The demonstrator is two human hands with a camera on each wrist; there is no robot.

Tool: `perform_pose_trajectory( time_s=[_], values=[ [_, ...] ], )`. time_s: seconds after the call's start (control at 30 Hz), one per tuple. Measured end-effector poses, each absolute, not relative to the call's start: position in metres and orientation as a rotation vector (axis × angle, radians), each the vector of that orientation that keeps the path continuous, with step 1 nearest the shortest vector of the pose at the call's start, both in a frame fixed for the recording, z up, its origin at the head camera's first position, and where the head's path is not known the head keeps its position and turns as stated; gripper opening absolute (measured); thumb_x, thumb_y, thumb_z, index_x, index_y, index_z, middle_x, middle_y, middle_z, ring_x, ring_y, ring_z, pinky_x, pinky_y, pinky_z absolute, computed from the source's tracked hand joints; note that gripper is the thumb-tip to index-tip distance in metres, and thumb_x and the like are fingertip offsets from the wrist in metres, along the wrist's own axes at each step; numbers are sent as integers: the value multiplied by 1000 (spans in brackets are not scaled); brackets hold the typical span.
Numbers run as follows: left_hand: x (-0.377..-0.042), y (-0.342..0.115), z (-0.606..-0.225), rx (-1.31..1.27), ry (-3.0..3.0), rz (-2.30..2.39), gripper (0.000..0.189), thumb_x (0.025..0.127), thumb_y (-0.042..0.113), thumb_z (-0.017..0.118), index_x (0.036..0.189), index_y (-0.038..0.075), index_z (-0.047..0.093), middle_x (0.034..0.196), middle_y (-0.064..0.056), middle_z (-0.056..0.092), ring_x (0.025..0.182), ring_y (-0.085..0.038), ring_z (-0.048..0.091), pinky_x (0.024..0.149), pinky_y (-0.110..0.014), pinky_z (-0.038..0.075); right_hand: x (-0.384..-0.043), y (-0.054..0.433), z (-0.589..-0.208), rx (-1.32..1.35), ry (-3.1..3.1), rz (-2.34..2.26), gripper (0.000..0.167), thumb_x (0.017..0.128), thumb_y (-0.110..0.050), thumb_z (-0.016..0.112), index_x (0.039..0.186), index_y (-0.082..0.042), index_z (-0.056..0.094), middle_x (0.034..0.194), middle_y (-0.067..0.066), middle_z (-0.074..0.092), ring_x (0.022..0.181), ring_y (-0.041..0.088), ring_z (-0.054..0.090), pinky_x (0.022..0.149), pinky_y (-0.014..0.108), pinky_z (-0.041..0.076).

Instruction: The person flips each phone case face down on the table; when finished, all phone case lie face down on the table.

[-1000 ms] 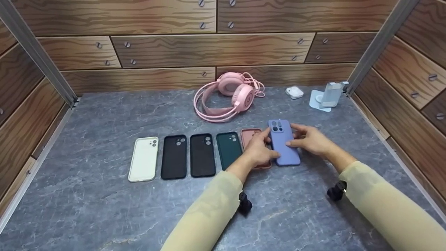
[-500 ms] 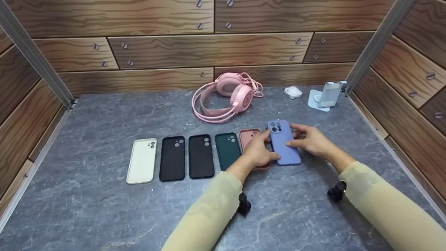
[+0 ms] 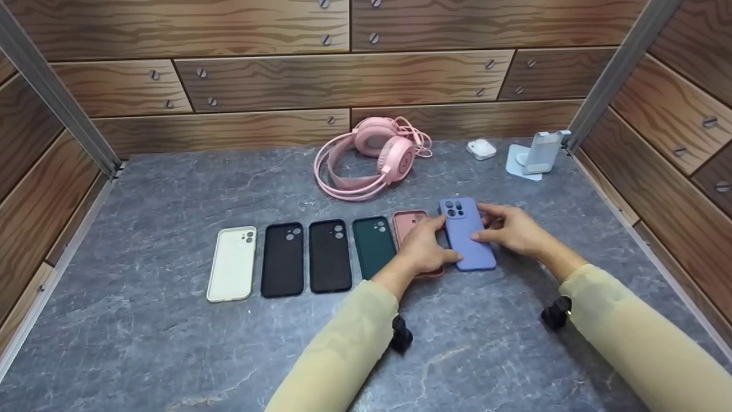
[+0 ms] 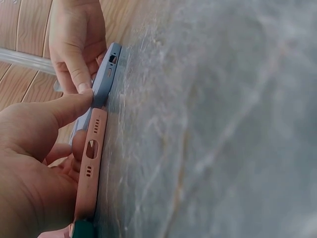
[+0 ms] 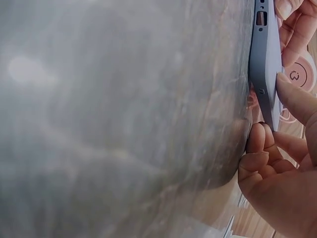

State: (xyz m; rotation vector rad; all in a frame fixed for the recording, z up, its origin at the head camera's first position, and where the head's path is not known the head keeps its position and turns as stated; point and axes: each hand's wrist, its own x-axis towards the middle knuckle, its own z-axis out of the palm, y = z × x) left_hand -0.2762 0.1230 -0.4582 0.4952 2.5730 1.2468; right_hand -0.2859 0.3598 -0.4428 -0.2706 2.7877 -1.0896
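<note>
A purple phone case lies back side up at the right end of a row of cases, its camera cutouts toward the far side. My left hand reaches over the pink phone case and holds the purple one's left edge, thumb at its lower corner. On the opposite edge my right hand pinches it, thumb on the back. The right wrist view shows my curled right fingers low against the tabletop. The pink case sits right beside the purple one, partly hidden under my left hand.
Leftward in the row are a dark green case, two black cases and a white case. Behind lie pink headphones, a small white object and a light blue stand. Wood-patterned walls enclose the table.
The purple case has shifted very slightly to the right, with my right hand moving along. Both hands keep the same hold, and the head view has drifted a little.
</note>
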Motion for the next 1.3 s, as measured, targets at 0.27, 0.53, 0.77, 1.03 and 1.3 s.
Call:
perform_pose_trajectory(
  time_s=[0.27,0.53,0.77,1.03,1.3],
  values=[
    [-277,124,-459,514,2603,1219,85,88,31,90,160,13,49,160,-8,50,146,-20,47,119,-30,36,-285,359,-444,-244,2783,-1081,77,95,-22,82,154,11,45,119,24,67,97,23,60,78,23,49],
    [-275,124,-459,501,2601,1219,82,88,30,90,159,13,51,161,-7,49,147,-21,46,120,-31,35,-285,358,-445,-223,2782,-1051,78,96,-26,82,154,10,45,125,25,65,100,26,59,79,25,48],
    [-276,125,-459,499,2610,1214,81,88,29,91,157,13,53,159,-6,51,146,-19,47,120,-31,36,-286,358,-446,-205,2785,-1024,78,96,-27,82,155,9,45,127,25,64,101,27,59,79,26,48],
    [-275,122,-453,493,2578,1247,81,88,26,90,158,13,52,159,-8,50,147,-21,46,120,-32,36,-286,358,-447,-217,2777,-1030,79,96,-27,82,156,8,45,126,25,63,101,27,59,77,25,49],
    [-274,106,-436,559,2535,1390,81,87,17,91,157,11,52,151,-10,57,136,-25,56,113,-33,45,-286,358,-446,-192,2788,-1043,77,95,-25,83,155,8,46,124,23,64,100,24,58,78,24,48]
  ],
)
